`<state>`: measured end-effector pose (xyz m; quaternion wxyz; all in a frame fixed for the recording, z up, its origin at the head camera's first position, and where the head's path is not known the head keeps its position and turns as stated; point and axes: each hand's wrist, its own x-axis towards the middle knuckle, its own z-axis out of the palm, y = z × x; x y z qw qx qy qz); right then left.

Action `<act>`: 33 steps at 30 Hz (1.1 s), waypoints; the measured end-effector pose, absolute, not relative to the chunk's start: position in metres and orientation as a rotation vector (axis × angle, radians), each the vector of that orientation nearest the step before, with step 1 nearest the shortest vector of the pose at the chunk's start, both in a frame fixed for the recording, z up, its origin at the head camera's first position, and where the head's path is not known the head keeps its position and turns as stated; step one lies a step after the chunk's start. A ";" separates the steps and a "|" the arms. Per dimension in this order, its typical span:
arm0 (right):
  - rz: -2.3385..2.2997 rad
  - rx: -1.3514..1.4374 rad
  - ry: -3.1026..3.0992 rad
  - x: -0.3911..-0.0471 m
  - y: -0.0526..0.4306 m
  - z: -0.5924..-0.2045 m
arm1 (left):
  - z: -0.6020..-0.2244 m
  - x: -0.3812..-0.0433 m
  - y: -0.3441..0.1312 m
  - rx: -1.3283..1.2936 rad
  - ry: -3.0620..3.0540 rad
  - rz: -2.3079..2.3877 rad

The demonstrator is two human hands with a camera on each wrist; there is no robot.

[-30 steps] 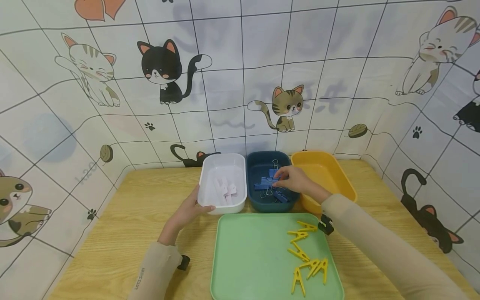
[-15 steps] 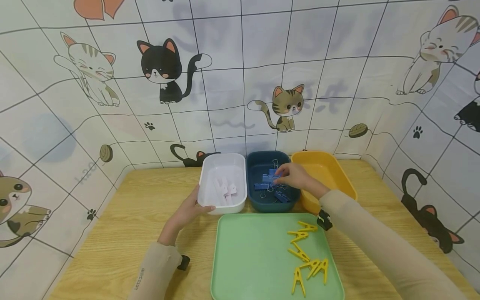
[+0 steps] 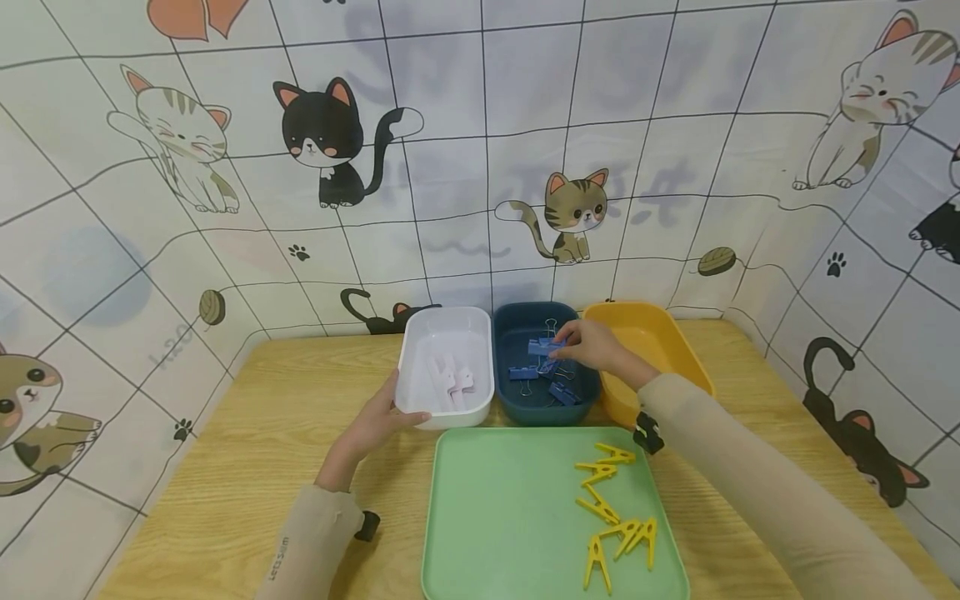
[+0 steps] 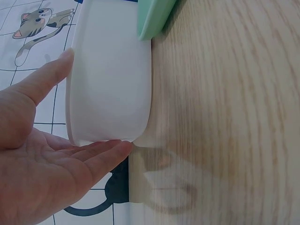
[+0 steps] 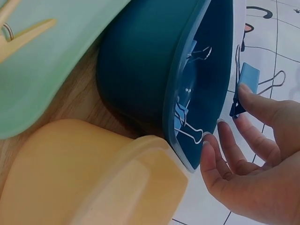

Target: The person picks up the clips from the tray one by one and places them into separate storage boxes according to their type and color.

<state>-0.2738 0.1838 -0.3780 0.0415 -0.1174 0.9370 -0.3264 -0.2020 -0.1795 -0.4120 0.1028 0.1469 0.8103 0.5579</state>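
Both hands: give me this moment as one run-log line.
right hand: pinches blue binder clip above dark blue bin | left hand: touches white bin | yellow clothespins: on green tray

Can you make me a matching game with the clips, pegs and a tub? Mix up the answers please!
Things:
1. Yellow plastic A-shaped pegs
2. Small white clips
3. Orange-yellow rounded tub
4. One blue metal binder clip

Where:
A. Pinched in the right grip
B. On the flat green tray
C. Immediately right of the dark teal tub
D. Inside the white rounded tub

Right pairs: 1-B, 2-D, 3-C, 4-A.
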 end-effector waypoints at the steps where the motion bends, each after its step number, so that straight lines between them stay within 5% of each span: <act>1: -0.998 -0.356 2.871 -0.274 0.184 -0.378 | -0.412 -0.202 -0.180 0.437 2.393 1.650; 23: -0.966 -0.337 2.928 -0.282 0.187 -0.374 | -0.412 -0.202 -0.180 0.442 2.394 1.633; 33: -0.945 -0.315 2.908 -0.282 0.188 -0.373 | -0.440 -0.218 -0.185 0.407 2.444 1.621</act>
